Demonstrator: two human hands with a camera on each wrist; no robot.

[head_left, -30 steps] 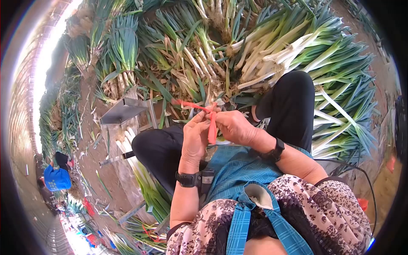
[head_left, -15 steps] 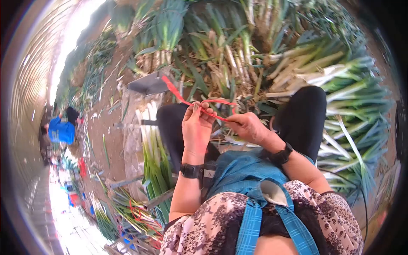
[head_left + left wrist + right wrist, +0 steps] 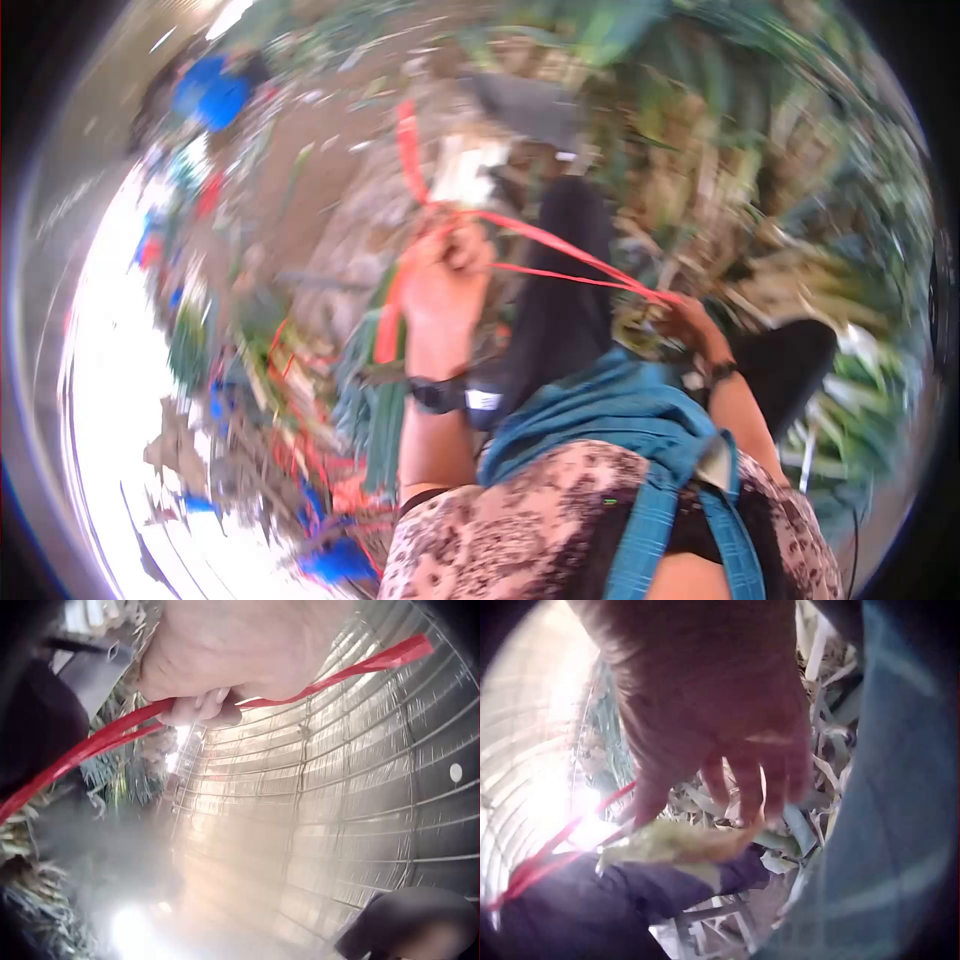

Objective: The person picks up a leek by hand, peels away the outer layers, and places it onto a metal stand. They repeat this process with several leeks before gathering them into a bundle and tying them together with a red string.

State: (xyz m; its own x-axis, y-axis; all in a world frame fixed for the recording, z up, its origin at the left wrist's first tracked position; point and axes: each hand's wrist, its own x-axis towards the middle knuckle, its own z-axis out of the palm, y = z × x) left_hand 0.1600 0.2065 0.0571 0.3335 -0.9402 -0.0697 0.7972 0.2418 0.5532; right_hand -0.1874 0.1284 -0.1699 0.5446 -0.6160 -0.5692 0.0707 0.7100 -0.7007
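My left hand [image 3: 447,262] grips a red plastic ribbon [image 3: 545,238] over the left knee. One loose end rises above the fist and another hangs beside the wrist. Two strands run taut from it across to my right hand [image 3: 690,325], which pinches them between the knees. In the left wrist view the ribbon [image 3: 82,750] passes through the curled fingers [image 3: 191,711], its free end sticking out to the right. The right wrist view has the strands [image 3: 547,859] meeting thumb and forefinger, with a pale, withered leaf [image 3: 682,844] just below the other fingers.
Leeks [image 3: 860,430] lie heaped at the right, blurred. A grey metal plate [image 3: 525,108] stands beyond the left knee. Green leek leaves [image 3: 385,430] lie beside the left forearm, with red ribbons [image 3: 300,450] nearby. A person in blue [image 3: 212,92] is far off, upper left.
The hands have drawn apart: my right hand moved right, stretching the doubled ribbon between them. My view has swung toward the left, and the leek heaps have shifted right.
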